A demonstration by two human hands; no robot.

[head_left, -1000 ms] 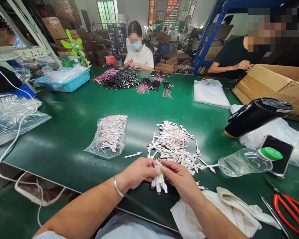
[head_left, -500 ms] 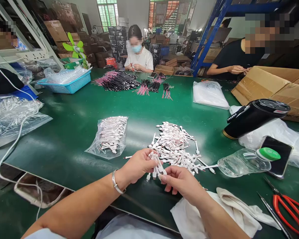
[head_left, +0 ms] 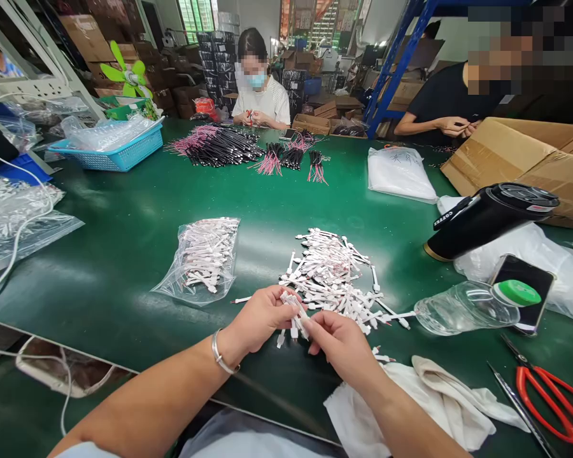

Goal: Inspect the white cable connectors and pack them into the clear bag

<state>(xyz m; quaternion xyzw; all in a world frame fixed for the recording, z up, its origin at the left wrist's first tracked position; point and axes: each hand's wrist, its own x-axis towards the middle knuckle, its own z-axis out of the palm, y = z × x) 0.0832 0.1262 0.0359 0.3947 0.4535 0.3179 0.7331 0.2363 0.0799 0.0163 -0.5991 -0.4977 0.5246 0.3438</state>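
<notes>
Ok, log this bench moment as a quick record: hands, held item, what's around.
left hand: pinching the bundle, silver bangle on wrist
right hand: fingertips on the same bundle
held item: bundle of short white cables
nearby: loose pile of white cables; clear plastic bag of white cables
surface: green bench mat

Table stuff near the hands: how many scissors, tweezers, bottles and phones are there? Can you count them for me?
Red-handled steel scissors: 1
Long steel tweezers: 1
Clear plastic bottle with green cap: 1
Black smartphone: 1
Total: 4
</notes>
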